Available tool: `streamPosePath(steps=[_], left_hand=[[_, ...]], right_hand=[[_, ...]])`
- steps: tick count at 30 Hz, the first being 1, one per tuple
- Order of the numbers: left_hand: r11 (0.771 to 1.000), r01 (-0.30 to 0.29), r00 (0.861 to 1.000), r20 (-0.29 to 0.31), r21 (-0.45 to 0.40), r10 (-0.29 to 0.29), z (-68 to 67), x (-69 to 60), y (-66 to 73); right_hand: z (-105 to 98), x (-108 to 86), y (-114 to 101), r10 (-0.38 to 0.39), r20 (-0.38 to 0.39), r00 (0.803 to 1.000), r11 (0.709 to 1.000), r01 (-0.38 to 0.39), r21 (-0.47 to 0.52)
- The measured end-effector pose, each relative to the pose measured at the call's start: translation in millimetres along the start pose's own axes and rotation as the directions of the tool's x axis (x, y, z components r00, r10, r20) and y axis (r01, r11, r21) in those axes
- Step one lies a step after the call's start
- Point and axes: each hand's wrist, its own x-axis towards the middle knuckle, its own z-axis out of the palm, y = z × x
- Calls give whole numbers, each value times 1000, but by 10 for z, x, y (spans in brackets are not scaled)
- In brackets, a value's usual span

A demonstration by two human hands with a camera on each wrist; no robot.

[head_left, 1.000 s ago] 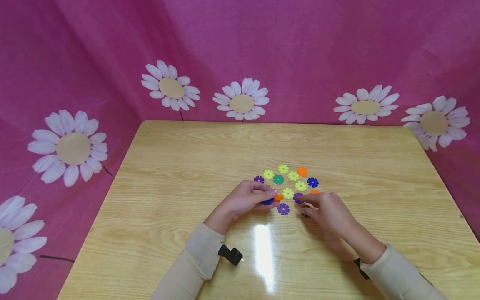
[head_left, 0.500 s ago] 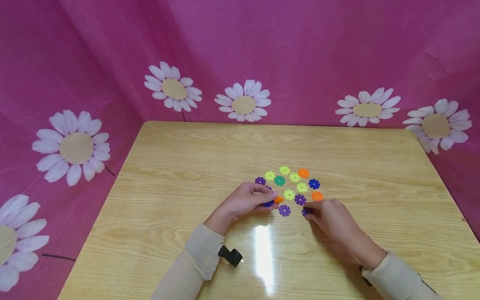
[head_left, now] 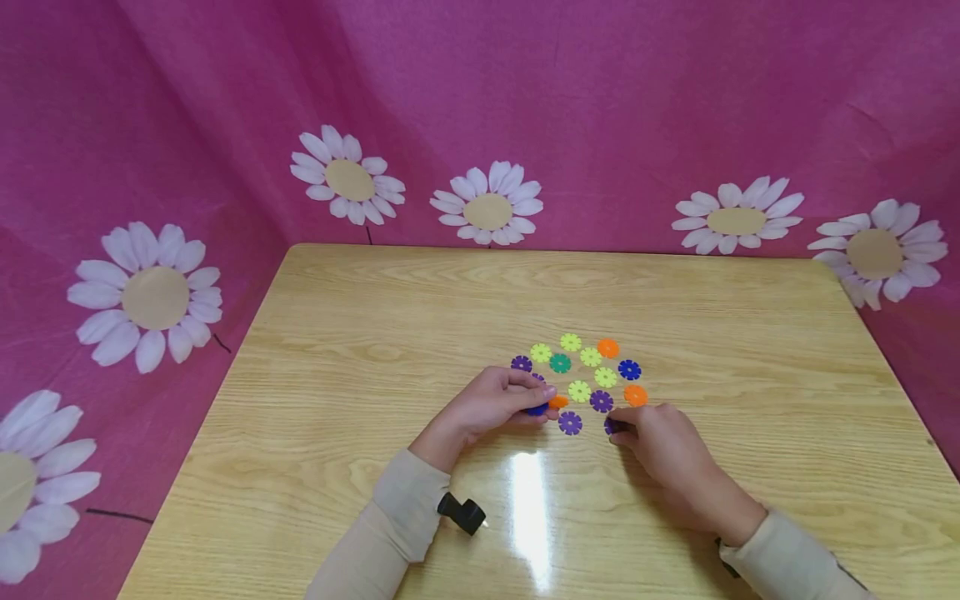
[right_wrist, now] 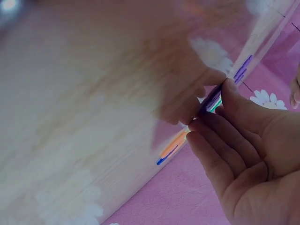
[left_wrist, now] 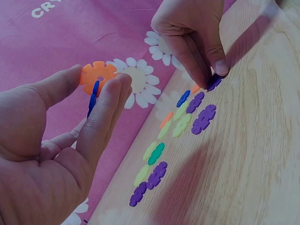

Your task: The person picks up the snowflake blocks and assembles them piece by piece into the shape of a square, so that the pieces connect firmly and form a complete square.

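Grips with the left hand (head_left: 495,398) and pinches with the right hand (head_left: 671,437), both over a wood-grained table (head_left: 337,333). Holds between thumb and fingers of the left hand an orange disc (left_wrist: 96,71) and a blue disc (left_wrist: 92,99). Reveals in the head view only part of each; shows from the left wrist the orange disc nearly face-on, notched rim and central hole included, and the blue disc almost edge-on, overlapping its lower part. Cannot tell whether interlocked or merely touching.

Pinches between thumb and fingertips of the right hand a dark purple disc (head_left: 611,426), at the near right of the scattered pieces. Reduces it, from the right wrist, to a thin edge. Cannot tell whether touching the tabletop.

Displays most fully in the head view the loose pieces on the table: five lime discs (head_left: 600,379), a green disc (head_left: 560,363), two flat orange discs (head_left: 635,395), a dark blue disc (head_left: 629,369) and four other purple discs (head_left: 570,422). Hides there, partly behind the left hand, one of these four; exposes all its face from the left wrist. Includes only from the left wrist white lettering (left_wrist: 44,9) on the pink cloth (head_left: 600,100); only from the head, the tabletop glare (head_left: 529,517).
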Motion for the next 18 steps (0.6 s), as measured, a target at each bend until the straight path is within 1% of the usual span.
streamPosePath(steps=[3, 7, 14, 18], left_hand=[[1000, -2, 1000, 5, 8, 2, 6, -1, 7], [1000, -5, 1000, 5, 14, 5, -2, -3, 7], [1000, -5, 1000, -6, 7, 5, -19, -11, 7], [1000, -13, 1000, -3, 11, 13, -27, -14, 6]], right_hand=[[-8, -1, -22, 14, -7, 1000, 1000, -14, -17], [-19, 6, -45, 32, 0, 999, 999, -32, 2], [-15, 8, -41, 28, -85, 996, 1000, -28, -2], [-23, 18, -51, 41, -94, 995, 999, -42, -7]])
